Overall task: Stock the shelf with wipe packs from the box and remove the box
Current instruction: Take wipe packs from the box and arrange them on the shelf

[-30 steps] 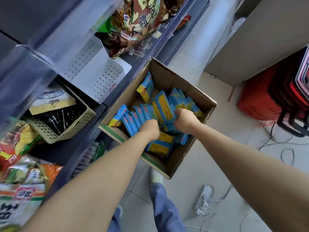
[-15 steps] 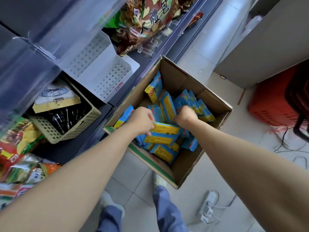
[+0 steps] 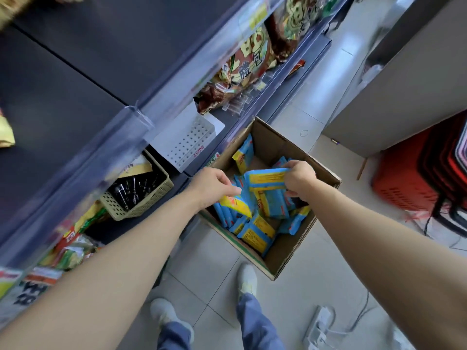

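An open cardboard box (image 3: 283,258) sits on the tiled floor beside the shelf, holding several blue and yellow wipe packs (image 3: 255,233). Both my hands are over the box. My right hand (image 3: 299,179) grips a bunch of wipe packs (image 3: 270,195) by the top edge, lifted above the rest. My left hand (image 3: 213,184) pinches the left side of the same bunch, with a yellow-faced pack (image 3: 236,204) under its fingers. One pack (image 3: 243,156) leans upright against the box's far wall.
A white perforated tray (image 3: 187,142) and a beige basket (image 3: 141,198) stand on the lower shelf left of the box. Snack bags (image 3: 242,69) fill the shelf behind. Red shopping baskets (image 3: 417,178) stand at right. A power strip (image 3: 318,327) and my feet are on the floor.
Both hands have risen out of the box with a bunch of wipe packs between them. The camera has tilted up, showing more of the shelf above.
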### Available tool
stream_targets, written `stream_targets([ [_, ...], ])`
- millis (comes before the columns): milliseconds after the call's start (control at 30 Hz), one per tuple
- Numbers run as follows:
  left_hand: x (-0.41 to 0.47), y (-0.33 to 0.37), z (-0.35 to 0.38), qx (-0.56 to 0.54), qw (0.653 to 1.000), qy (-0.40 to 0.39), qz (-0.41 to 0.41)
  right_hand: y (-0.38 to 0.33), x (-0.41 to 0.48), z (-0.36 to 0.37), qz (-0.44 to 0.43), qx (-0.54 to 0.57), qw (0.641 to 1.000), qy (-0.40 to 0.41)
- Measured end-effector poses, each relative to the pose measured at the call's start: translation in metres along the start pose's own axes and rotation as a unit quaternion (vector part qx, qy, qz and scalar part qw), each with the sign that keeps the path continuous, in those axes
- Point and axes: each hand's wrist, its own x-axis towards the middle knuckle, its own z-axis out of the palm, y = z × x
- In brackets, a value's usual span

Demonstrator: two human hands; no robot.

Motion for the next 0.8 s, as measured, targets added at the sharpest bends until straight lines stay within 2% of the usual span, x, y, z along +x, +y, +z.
stream_targets([
  [133,-0.031,0.016,-0.024,0.020,0.998,0.030,0.048,-0.015,-0.028,-0.022,-0.068,0.029,0.996,0.039],
  [300,-0.079,0.051,-0.054,0.037,0.992,0.080,0.093,-0.036,-0.074,-0.050,-0.133,0.124,0.982,0.051],
  [433,-0.122,0.083,-0.083,0.062,0.978,0.133,0.150,-0.071,-0.137,-0.081,-0.159,0.193,0.966,0.066],
  [567,-0.173,0.119,-0.115,0.086,0.960,0.196,0.178,-0.104,-0.205,-0.111,-0.223,0.206,0.949,0.083],
  [800,-0.269,0.164,-0.175,-0.037,0.954,0.199,0.222,-0.157,-0.316,-0.146,-0.373,0.196,0.895,0.146],
])
